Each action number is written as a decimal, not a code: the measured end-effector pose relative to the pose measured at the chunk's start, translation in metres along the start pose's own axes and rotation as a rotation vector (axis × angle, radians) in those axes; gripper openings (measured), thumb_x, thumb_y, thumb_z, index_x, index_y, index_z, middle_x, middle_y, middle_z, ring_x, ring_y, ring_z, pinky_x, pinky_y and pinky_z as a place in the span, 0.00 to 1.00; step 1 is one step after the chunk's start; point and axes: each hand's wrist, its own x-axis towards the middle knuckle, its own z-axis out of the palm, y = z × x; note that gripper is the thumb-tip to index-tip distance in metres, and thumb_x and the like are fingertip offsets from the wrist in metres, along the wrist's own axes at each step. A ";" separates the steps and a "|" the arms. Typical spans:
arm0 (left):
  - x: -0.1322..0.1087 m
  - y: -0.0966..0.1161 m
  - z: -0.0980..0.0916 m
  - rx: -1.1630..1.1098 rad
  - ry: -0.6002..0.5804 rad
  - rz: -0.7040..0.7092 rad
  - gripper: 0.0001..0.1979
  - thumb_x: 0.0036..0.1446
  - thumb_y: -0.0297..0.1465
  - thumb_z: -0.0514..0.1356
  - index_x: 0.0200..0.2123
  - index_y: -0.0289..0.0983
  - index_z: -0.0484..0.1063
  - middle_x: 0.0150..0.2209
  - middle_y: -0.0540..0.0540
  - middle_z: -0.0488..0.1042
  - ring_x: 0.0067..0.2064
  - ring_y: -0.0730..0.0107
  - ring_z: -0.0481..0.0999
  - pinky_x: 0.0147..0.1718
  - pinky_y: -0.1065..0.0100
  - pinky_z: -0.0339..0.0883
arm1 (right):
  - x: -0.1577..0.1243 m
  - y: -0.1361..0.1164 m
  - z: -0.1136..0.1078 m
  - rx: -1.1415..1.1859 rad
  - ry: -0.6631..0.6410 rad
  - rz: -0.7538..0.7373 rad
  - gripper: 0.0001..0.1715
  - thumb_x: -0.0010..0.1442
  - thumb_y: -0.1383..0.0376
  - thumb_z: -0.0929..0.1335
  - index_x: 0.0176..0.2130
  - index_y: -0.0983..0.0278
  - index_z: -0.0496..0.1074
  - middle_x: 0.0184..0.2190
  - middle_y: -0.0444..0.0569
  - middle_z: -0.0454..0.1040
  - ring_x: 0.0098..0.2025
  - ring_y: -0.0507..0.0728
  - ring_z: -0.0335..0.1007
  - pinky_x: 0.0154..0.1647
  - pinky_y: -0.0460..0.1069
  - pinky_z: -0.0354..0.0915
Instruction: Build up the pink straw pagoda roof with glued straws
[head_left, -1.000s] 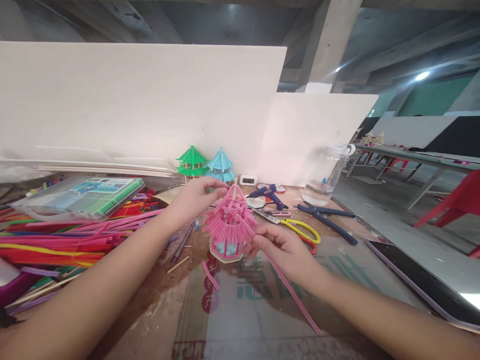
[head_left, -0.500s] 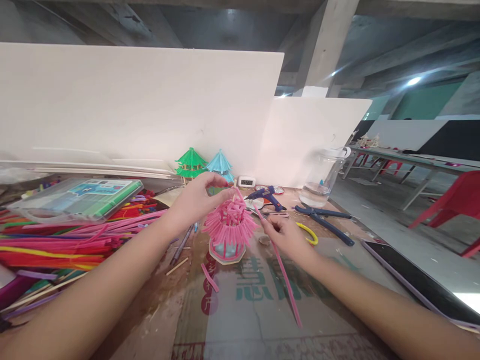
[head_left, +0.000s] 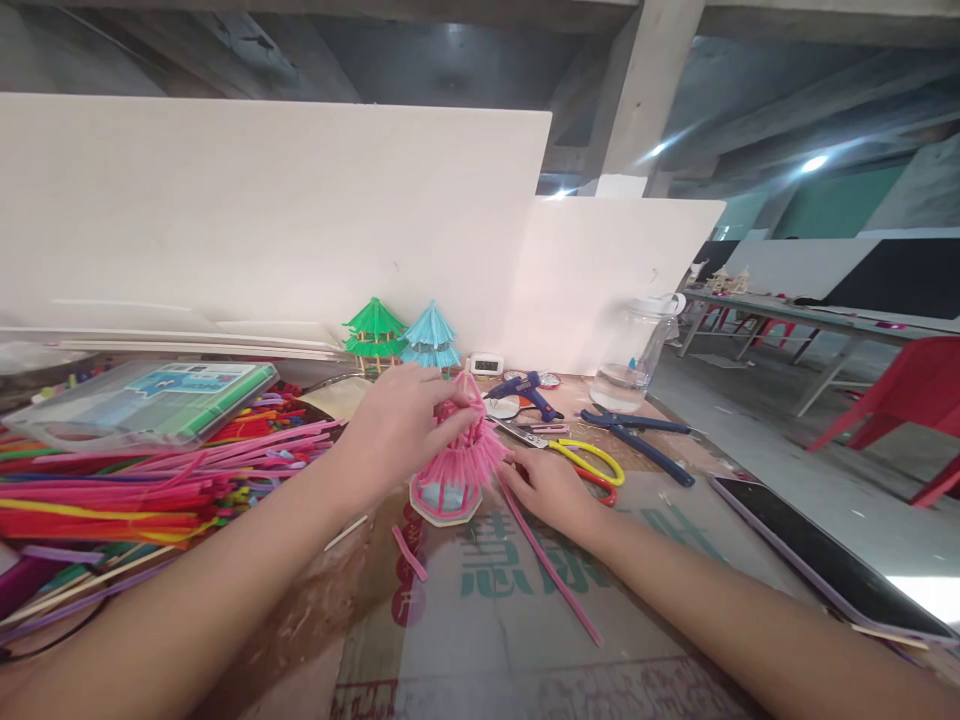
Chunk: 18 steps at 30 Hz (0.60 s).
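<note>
A small pink pavilion model made of pipe cleaners stands on the cardboard-covered table, on a pale blue base. My left hand is closed over its roof from the left, fingers pressed on the top. My right hand sits just right of the model and grips a long pink pipe cleaner that runs from the roof edge down toward me.
A pile of coloured pipe cleaners and a clear plastic case lie at left. Green and blue pavilion models stand by the white board. Glue gun, scissors, pliers, jar and a tablet lie at right.
My left hand has dropped from a pinch above the spire to a grip over the roof. My right hand and the long pink pipe cleaner moved in against the model's right edge.
</note>
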 end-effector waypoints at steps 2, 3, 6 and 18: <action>0.001 0.000 -0.002 -0.116 -0.012 -0.034 0.14 0.60 0.37 0.54 0.28 0.37 0.74 0.29 0.46 0.73 0.35 0.63 0.71 0.36 0.63 0.61 | 0.000 0.000 0.000 -0.006 -0.007 -0.007 0.18 0.65 0.62 0.59 0.31 0.64 0.73 0.26 0.50 0.76 0.28 0.56 0.69 0.28 0.47 0.52; 0.002 0.000 -0.005 -0.191 -0.002 -0.056 0.13 0.60 0.36 0.54 0.28 0.37 0.74 0.30 0.46 0.73 0.36 0.63 0.71 0.37 0.63 0.62 | 0.000 0.000 0.000 -0.008 -0.009 -0.011 0.17 0.64 0.62 0.59 0.31 0.64 0.73 0.27 0.50 0.76 0.29 0.56 0.70 0.28 0.47 0.52; 0.004 -0.003 -0.016 -0.440 0.074 -0.120 0.12 0.59 0.37 0.54 0.29 0.38 0.72 0.40 0.46 0.75 0.46 0.63 0.72 0.46 0.64 0.64 | 0.000 0.001 0.000 -0.012 -0.015 -0.014 0.17 0.64 0.62 0.60 0.31 0.64 0.73 0.27 0.50 0.76 0.29 0.56 0.70 0.29 0.47 0.53; 0.008 -0.017 -0.033 -0.743 0.133 -0.334 0.12 0.57 0.41 0.52 0.29 0.39 0.62 0.18 0.55 0.61 0.22 0.74 0.62 0.24 0.70 0.59 | 0.000 0.001 0.001 -0.025 -0.031 -0.015 0.16 0.64 0.63 0.60 0.33 0.65 0.74 0.28 0.50 0.76 0.30 0.56 0.70 0.29 0.47 0.53</action>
